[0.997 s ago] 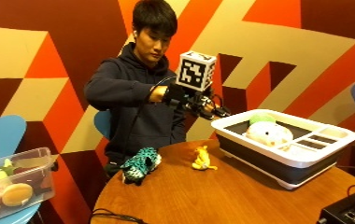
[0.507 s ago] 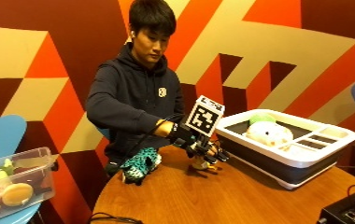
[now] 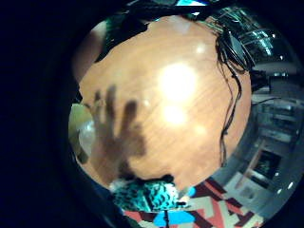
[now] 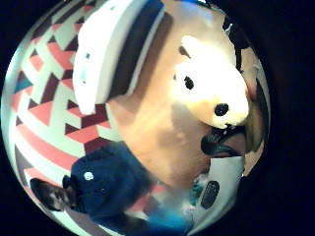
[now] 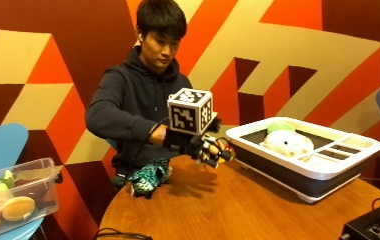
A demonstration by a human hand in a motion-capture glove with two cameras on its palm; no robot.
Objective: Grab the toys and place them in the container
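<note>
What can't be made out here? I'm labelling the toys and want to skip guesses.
Yellow toy: outside view, the gloved right hand holding it covers nearly all of it.
Teal toy: little finger side palm view, cut off by the picture's edge.
White toy: outside view, the container's near wall hides its lower part.

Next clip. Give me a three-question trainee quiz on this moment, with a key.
1. True or false: the teal toy lies inside the white container.
2. What does the gloved right hand hold? A) a yellow toy B) a cable C) nothing
3. Fill in: the teal toy lies on the wooden ____.
Key: 1 false; 2 A; 3 table.
</note>
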